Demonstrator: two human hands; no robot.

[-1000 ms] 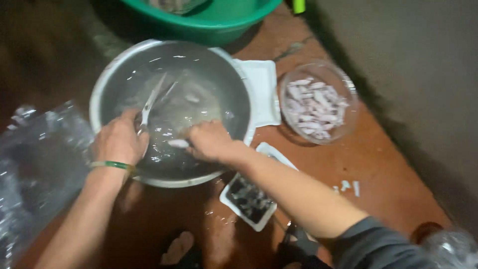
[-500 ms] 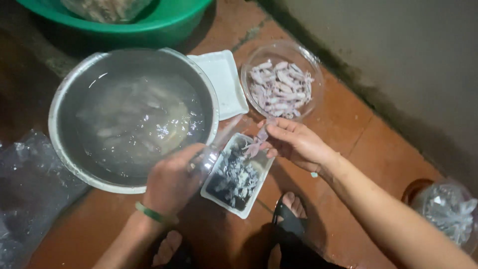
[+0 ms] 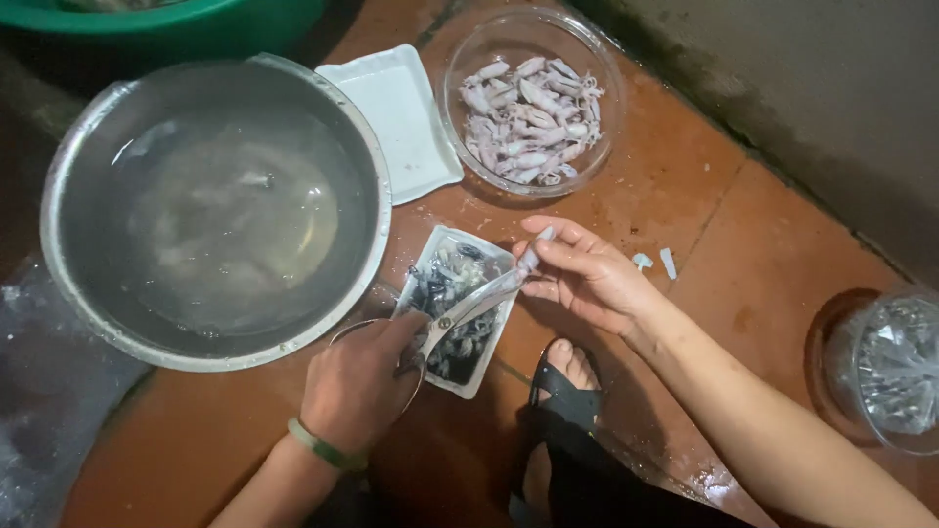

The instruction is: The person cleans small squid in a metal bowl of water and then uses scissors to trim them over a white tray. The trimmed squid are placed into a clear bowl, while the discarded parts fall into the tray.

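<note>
**Scissors meet squid over the scrap tray**

The left hand (image 3: 357,386) is wrapped around the handles of a pair of scissors (image 3: 468,307), fingers curled tight through the loops, green bangle (image 3: 323,448) on the wrist. The blades run up and to the right, and their tips reach the small pale squid (image 3: 535,253) that the right hand (image 3: 587,279) pinches between thumb and fingertips — the other fingers loosely curved beneath it. Whether the blades are parted or closed on the squid is too fine to tell.

All of this hangs just above the small white tray (image 3: 494,342), which lies on the tiled floor (image 3: 743,244) and holds a dark heap of trimmings. Take that tray as the anchor: up and to its left, touching distance away, sits the big steel basin (image 3: 73,284) with cloudy water in it. Straight above the tray, a second white tray (image 3: 396,117) — bare — lies tucked against the basin's rim. Up and to the right of the scrap tray stands a clear glass bowl (image 3: 606,147) piled with pinkish cleaned squid. Two small white scraps (image 3: 667,262) lie on the tiles just right of the right hand. Below the tray, a foot in a black sandal (image 3: 562,386). Far right of the tray, a clear round container (image 3: 895,372) at the frame edge.
</note>
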